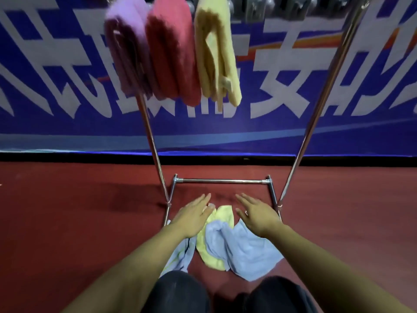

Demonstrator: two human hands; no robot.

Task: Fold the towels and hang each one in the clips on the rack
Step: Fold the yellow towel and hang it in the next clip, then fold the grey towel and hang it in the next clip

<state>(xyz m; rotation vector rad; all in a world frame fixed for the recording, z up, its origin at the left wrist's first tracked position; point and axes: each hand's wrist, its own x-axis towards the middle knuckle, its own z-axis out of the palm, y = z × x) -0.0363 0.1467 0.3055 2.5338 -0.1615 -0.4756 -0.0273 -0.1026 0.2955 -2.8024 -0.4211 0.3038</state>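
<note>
I see my left hand (195, 213) and right hand (256, 212) at lower centre, fingers straight and released, holding nothing, above a crumpled pale yellow towel (220, 216) and a light blue towel (243, 249) on the dark red floor (67, 211). On the chrome metal rack (222, 181), folded lilac (126, 46), crimson (171, 48) and tan (216, 50) towels hang at upper centre.

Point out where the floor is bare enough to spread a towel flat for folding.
Bare red floor lies left of the rack, and more on its right. A smaller patch sits between the rack's low crossbar and both hands, left hand and right hand. Crowded: the blue towel and yellow towel heaped before the knees.
</note>
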